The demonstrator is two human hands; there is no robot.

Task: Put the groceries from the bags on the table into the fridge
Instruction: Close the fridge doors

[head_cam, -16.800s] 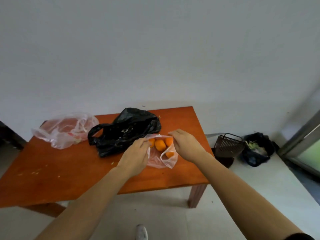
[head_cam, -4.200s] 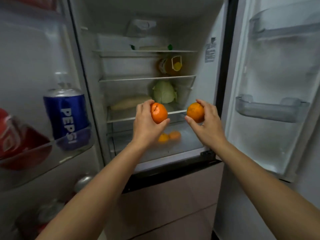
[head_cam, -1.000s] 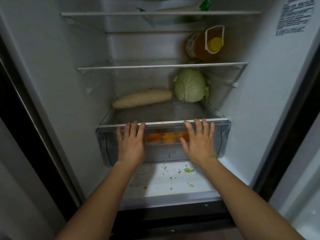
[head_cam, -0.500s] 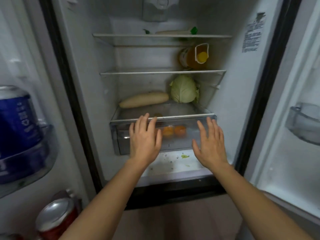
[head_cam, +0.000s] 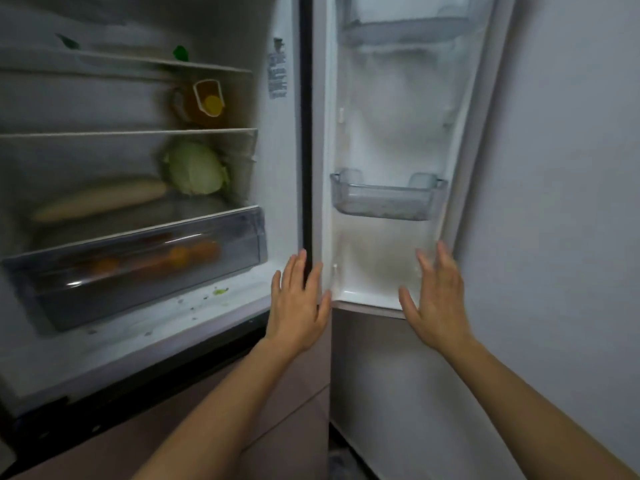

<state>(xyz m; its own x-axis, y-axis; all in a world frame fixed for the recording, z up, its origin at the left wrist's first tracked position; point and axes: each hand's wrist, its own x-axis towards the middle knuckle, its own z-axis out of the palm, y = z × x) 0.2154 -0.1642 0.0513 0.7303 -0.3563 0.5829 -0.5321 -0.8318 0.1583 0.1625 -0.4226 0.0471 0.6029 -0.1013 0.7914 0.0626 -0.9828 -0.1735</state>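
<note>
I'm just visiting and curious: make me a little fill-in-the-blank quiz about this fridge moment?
The oranges lie inside the clear ____ at the bottom.
The round green vegetable beside the white radish is a ____.
The left hand and right hand are both ____, holding nothing.
Missing: drawer; cabbage; open.

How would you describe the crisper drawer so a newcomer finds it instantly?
Look in the open fridge compartment on the left, beneath the cabbage and the long pale radish. The crisper drawer is the wide clear box at the bottom. Unlike the door bin to its right, it shows oranges through its front.
</note>
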